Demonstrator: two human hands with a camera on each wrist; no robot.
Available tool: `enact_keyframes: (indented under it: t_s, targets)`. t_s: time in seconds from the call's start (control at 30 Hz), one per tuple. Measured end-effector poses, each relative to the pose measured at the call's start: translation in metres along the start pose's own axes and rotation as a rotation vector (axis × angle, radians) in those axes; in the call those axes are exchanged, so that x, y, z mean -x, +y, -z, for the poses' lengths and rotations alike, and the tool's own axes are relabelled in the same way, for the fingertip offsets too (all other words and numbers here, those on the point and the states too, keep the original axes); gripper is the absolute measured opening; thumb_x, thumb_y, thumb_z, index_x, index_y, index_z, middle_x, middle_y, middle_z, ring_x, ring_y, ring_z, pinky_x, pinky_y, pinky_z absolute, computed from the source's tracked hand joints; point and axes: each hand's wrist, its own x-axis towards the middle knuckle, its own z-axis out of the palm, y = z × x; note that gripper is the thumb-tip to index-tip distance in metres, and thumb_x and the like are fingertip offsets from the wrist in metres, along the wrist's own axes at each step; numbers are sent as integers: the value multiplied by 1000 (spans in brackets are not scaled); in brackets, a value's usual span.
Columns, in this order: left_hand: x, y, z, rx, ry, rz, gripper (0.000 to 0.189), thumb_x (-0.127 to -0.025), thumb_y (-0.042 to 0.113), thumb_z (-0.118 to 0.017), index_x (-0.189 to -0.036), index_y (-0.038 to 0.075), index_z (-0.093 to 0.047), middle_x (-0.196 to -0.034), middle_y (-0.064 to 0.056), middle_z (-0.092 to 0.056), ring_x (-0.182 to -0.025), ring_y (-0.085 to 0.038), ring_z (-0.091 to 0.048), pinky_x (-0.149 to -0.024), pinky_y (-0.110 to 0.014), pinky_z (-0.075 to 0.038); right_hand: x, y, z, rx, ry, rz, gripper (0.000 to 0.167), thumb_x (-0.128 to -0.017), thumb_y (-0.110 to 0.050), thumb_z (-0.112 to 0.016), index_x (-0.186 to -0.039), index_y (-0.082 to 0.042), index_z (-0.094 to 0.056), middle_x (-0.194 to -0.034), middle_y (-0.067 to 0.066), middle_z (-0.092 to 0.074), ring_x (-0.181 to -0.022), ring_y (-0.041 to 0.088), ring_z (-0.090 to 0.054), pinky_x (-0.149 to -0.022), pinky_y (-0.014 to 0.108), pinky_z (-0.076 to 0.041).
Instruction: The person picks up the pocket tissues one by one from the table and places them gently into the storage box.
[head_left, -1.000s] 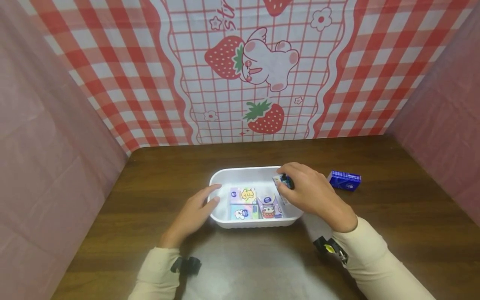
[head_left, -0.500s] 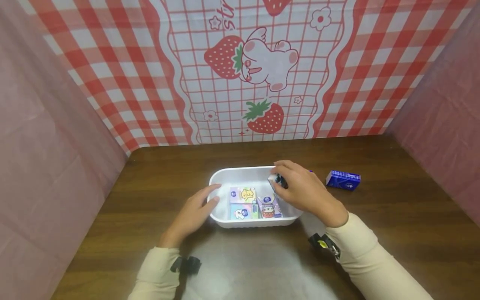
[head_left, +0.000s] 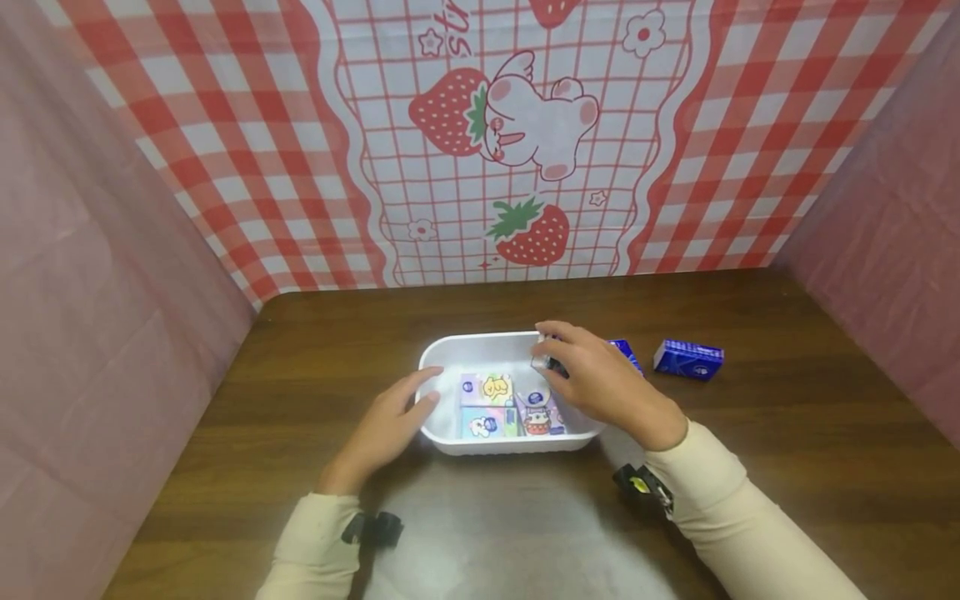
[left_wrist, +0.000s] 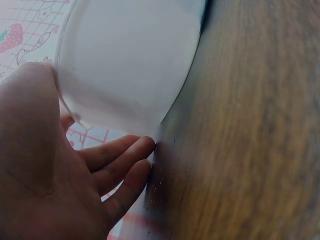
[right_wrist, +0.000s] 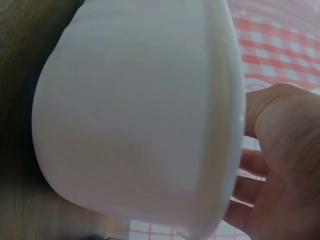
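Observation:
A white plastic tray (head_left: 510,447) sits mid-table with several small cartoon-printed tissue packs lying flat in it. One bears a yellow figure (head_left: 495,388), and another, with a strawberry print (head_left: 537,419), lies to its right. My left hand (head_left: 392,422) rests at the tray's left end, thumb and index finger over the rim, the other fingers loosely extended outside it. Over the right end, my right hand (head_left: 603,379) pinches a dark-and-white tissue pack (head_left: 553,367), mostly covered by the fingers. In the right wrist view the tray's outer wall (right_wrist: 125,110) hides this pack and the fingertips.
A blue tissue pack (head_left: 688,360) lies on the table right of the tray. Another blue pack (head_left: 625,352) shows partly behind my right hand. A strawberry-patterned cloth (head_left: 525,125) hangs at the table's back edge, with pink cloth (head_left: 885,208) at the sides.
My right hand has moved left over the tray with the pinched pack, uncovering part of a blue pack behind it. The pack has turned more upright. The left hand stays put.

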Motion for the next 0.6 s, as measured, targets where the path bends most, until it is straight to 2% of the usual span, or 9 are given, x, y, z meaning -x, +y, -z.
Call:
enact_keyframes:
  t_s: [0.6]
  targets:
    - [0,0,0,4,-5,0,46,-104,42,-52,-147,27,-50,-149,-4,-50,-138,-27,-44,-112,-57,-32,-3,1,-12,7,-81,-36,32,-91,-16,-75,-123,-11,-72,-150,8,-48,-135,31,-49,-107,51,-42]
